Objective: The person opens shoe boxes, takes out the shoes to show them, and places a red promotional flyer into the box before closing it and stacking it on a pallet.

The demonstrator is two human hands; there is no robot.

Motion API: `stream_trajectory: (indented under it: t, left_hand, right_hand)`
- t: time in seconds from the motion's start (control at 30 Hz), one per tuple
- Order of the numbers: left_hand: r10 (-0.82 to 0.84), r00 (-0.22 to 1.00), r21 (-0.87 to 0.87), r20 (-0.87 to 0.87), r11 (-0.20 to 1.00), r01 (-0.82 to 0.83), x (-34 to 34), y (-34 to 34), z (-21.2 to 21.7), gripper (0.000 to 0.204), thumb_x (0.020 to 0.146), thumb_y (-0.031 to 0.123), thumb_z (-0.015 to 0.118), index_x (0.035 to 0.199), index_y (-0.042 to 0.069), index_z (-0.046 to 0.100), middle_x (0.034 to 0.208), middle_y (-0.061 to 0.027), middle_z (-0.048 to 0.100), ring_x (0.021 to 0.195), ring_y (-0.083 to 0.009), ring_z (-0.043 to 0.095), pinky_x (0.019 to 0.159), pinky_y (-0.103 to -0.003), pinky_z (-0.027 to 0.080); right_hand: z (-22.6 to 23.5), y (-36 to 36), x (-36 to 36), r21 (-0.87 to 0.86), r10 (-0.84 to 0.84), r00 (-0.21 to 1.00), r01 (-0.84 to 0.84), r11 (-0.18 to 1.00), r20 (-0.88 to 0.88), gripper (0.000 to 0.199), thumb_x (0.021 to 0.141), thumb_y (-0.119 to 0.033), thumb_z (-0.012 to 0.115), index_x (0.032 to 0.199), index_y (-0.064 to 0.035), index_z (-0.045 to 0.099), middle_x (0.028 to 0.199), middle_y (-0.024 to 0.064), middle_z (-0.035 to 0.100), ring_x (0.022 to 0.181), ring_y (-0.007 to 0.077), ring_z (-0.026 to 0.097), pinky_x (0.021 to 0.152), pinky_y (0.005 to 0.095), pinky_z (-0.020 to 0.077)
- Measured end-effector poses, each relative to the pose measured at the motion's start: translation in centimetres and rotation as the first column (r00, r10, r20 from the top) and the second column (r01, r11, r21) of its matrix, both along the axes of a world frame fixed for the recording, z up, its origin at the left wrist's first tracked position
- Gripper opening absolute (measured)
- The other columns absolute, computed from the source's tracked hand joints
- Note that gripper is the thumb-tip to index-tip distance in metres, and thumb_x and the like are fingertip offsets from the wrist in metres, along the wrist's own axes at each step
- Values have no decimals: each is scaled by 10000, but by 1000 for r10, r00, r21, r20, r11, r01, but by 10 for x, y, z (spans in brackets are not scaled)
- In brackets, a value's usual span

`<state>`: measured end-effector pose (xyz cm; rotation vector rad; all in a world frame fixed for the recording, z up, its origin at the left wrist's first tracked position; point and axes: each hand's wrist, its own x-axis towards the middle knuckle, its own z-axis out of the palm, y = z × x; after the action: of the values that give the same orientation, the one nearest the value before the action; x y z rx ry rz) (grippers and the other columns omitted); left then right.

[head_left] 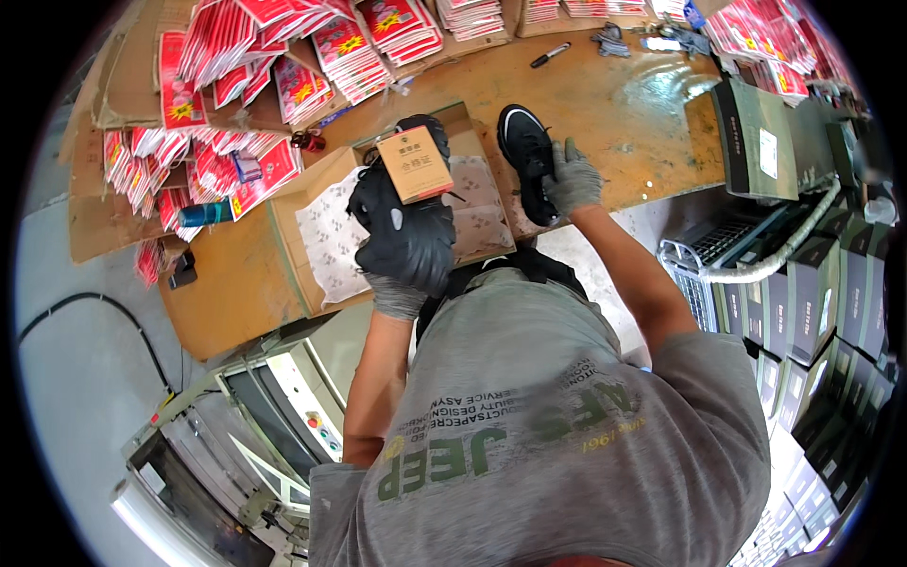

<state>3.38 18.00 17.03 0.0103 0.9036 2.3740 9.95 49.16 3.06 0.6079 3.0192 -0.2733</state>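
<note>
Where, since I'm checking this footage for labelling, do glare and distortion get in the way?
Head view: bright glare washes out part of the glossy orange-brown tabletop at upper right; head view: fisheye bending tilts the stacked dark cardboard shoeboxes near the right rim, and the corners go black; head view: the black shoe with white trim looks reasonably sharp.

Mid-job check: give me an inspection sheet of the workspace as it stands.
Surface: brown table, scuffed.
Job's things: black shoe right of an open box lined with patterned paper; tan card.
Clutter: piled red packets, black marker.
Hands: left hand, gloved, at the card, grip unclear; right hand, gloved, touching the shoe.
Cables: black cable, far left.
Surroundings: machine with buttons lower left; stacked dark boxes right.
</note>
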Motion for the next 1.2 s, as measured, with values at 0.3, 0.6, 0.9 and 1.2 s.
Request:
stream_trajectory:
  t: [0.3,0.6,0.9,1.2]
  left_hand:
    - [-314,891,366,328,912,187,2,-17,-23,559,1025,458,503,1443,89,468,1349,-205,562,994,-280,634,732,-411,567]
    - [26,1000,40,0,999,-26,6,-26,-16,630,931,449,650,1410,68,503,1191,-145,647,991,-260,640,858,-381,538]
    - [-72,947,-425,-312,902,-71,15,-27,16,930,829,510,795,1534,54,396,1401,-100,566,1266,-220,562,1089,-371,454]
    - [-129,901,-516,-413,849,-115,19,-30,18,900,895,468,750,1564,23,347,1499,-131,493,1341,-217,484,1144,-358,364]
  right_hand:
    - [-125,61,19,-761,-222,913,409,504,343,673,888,-294,687,1472,-20,494,1021,142,738,860,251,702,797,340,542]
    - [-11,11,27,-907,-423,835,192,-375,352,584,845,-197,660,1400,-46,561,1200,120,683,1114,277,653,956,400,523]
    - [150,-93,41,-887,-464,834,-422,-189,-298,990,810,-315,813,1601,-60,275,1442,96,518,1293,208,525,1103,357,424]
    - [142,-115,47,-898,-440,851,-400,-184,-288,994,829,-271,784,1622,-85,215,1470,102,488,1326,214,502,1119,354,411]
